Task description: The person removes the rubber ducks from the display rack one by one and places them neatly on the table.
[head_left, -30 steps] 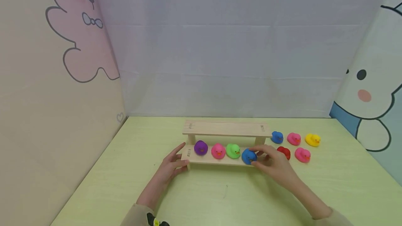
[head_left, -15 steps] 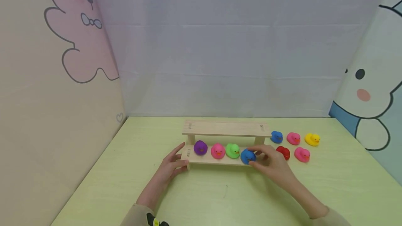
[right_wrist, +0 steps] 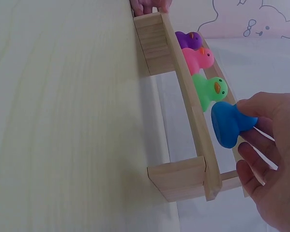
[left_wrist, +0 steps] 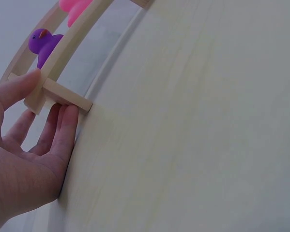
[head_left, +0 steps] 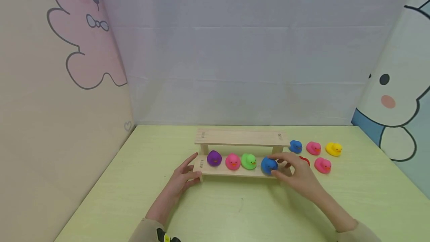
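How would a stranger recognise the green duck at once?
On the table, find the two-level wooden rack, then its lower shelf. There, between the pink duck and the blue duck in the right hand, sits the only green duck.
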### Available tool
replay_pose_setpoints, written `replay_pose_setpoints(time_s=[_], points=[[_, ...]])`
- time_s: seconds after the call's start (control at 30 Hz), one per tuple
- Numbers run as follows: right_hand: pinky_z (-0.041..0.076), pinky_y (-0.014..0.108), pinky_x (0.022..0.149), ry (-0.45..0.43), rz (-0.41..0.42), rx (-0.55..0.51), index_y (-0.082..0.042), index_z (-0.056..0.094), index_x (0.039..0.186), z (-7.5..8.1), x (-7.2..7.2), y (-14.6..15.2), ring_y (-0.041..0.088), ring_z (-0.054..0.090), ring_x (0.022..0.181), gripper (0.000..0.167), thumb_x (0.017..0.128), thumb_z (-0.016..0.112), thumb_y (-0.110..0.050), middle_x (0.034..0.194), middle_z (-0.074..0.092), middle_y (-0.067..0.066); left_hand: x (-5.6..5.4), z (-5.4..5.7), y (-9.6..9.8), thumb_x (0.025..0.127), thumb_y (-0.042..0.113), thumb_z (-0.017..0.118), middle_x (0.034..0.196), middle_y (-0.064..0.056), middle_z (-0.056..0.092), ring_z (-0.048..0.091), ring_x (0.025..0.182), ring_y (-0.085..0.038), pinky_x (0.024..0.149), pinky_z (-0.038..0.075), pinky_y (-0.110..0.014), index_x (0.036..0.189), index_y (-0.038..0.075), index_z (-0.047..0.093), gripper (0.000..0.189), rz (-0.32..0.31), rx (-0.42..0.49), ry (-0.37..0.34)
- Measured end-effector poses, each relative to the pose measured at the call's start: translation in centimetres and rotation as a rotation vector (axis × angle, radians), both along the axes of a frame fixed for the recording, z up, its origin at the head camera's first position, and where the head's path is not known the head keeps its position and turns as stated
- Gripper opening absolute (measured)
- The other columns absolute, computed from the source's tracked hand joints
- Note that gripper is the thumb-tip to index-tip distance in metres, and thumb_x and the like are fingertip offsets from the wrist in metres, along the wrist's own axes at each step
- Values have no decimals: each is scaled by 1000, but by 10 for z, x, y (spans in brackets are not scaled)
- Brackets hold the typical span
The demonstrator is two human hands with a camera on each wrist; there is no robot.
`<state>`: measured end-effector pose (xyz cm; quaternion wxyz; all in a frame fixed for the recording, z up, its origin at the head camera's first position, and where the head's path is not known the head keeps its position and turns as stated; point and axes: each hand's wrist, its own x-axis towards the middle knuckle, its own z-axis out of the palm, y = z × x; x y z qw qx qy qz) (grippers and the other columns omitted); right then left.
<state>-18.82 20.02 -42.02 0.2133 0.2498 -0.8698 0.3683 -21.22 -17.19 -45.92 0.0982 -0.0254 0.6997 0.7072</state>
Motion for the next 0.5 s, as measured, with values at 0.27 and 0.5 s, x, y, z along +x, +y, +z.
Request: replay_pose_setpoints(time_s=[0.27,0.5], points=[[54,23,71,-5,-18,17,-15,67,120,7,1,12,10,55,96,42,81,79,-5,110,68,-1,0,0,0,90,7,67,134,-20,53,65,103,-17,93,58,-34,151,29,42,69,4,-2,2],[55,19,75,-64,-80,29,-22,66,123,12,3,23,-5,49,98,43,83,79,-12,111,67,-1,1,0,0,90,7,67,134,-20,53,64,104,-18,93,57,-34,151,29,41,69,4,0,5]])
